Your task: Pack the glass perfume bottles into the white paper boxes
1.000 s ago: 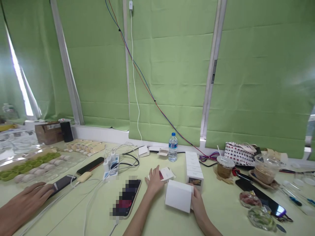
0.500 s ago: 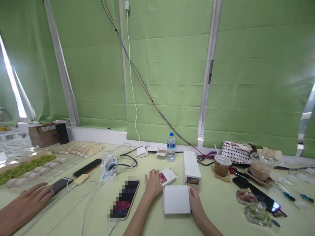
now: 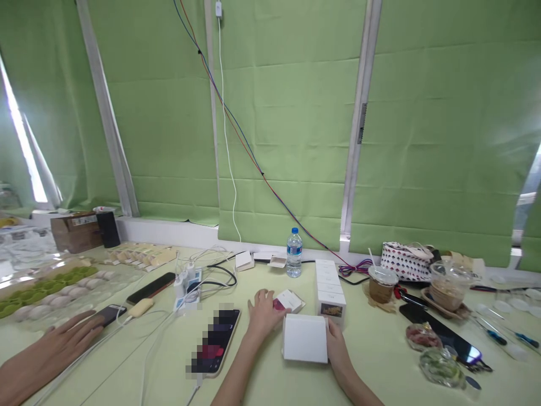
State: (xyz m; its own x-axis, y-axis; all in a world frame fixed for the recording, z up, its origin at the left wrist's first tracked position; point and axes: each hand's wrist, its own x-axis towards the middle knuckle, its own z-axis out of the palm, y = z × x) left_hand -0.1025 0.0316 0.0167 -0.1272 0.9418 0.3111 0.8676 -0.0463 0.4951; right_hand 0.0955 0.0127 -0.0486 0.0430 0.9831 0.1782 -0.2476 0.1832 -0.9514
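At the lower left of the frame, another person's hand [image 3: 63,344] is resting with its fingertips over a dark phone [image 3: 112,314]. A second phone [image 3: 216,344] is lying left of lower centre, its screen masked by blocks. Just right of it, the left hand [image 3: 264,316] is lying palm down, fingers loosely spread, its thumb reaching over a flat white packet [image 3: 292,303] just below the middle. That packet is showing a pinkish-red patch at its left end; I'm not making out any print on it. Beyond it, a water bottle [image 3: 294,256] is wearing a blue label too small to read. At lower centre, a white box [image 3: 305,339] is presenting a broad, plain, square-cornered face. The right hand [image 3: 337,347] is gripping its right edge, fingers partly hidden. Just above, a row of white boxes [image 3: 325,274] is bearing tiny, illegible marks, the nearest displaying a dark picture with a golden-brown shape.
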